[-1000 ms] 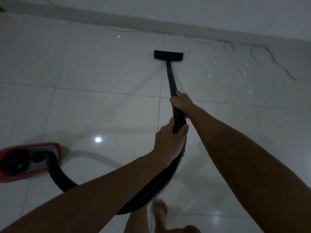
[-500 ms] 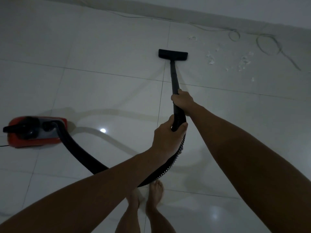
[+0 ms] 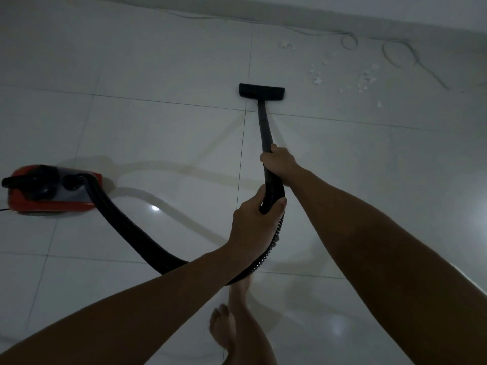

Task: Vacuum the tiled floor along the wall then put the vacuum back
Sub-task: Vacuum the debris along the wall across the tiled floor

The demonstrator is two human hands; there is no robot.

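A black vacuum wand (image 3: 264,127) runs from my hands down to a flat black floor nozzle (image 3: 261,91) resting on the white tiled floor (image 3: 158,61). My right hand (image 3: 280,162) grips the wand higher up. Below it, my left hand (image 3: 254,219) is closed around the end of the ribbed black hose (image 3: 126,227). That hose loops under my left arm to the red canister vacuum (image 3: 50,191) at the left. White scraps of debris (image 3: 366,79) lie to the right of the nozzle, close to the wall (image 3: 395,11).
A thin grey cable (image 3: 398,52) coils on the floor along the baseboard at the upper right. My bare feet (image 3: 224,330) stand at the bottom centre, just behind the hose loop. A power cord leaves the canister at the far left edge.
The nozzle has been drawn back from the wall toward me, away from the debris. The canister has come further into view at the left, and my feet have stepped back.
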